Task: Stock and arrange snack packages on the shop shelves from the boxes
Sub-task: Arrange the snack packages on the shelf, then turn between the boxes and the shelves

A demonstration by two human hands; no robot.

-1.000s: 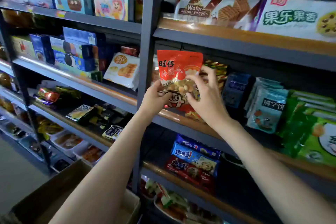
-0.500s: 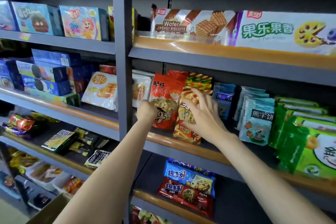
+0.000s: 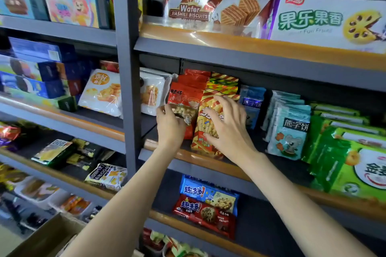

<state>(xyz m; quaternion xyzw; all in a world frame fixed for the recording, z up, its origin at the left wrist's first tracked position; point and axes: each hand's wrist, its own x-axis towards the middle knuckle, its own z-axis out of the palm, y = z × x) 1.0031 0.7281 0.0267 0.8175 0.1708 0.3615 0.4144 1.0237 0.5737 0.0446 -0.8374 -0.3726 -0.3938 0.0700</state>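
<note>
The red snack bag [image 3: 184, 98] stands upright on the middle shelf [image 3: 208, 162], in the centre of the frame, just beside a striped yellow bag [image 3: 208, 127] on its right. The left hand [image 3: 170, 126] holds the red bag at its lower left edge, the fingers curled on it. The right hand [image 3: 227, 125] lies flat on the striped bag, fingers spread and straight. Right of these stand blue packets [image 3: 289, 131] and green packets [image 3: 342, 152]. A cardboard box [image 3: 48, 238] is at the lower left.
</note>
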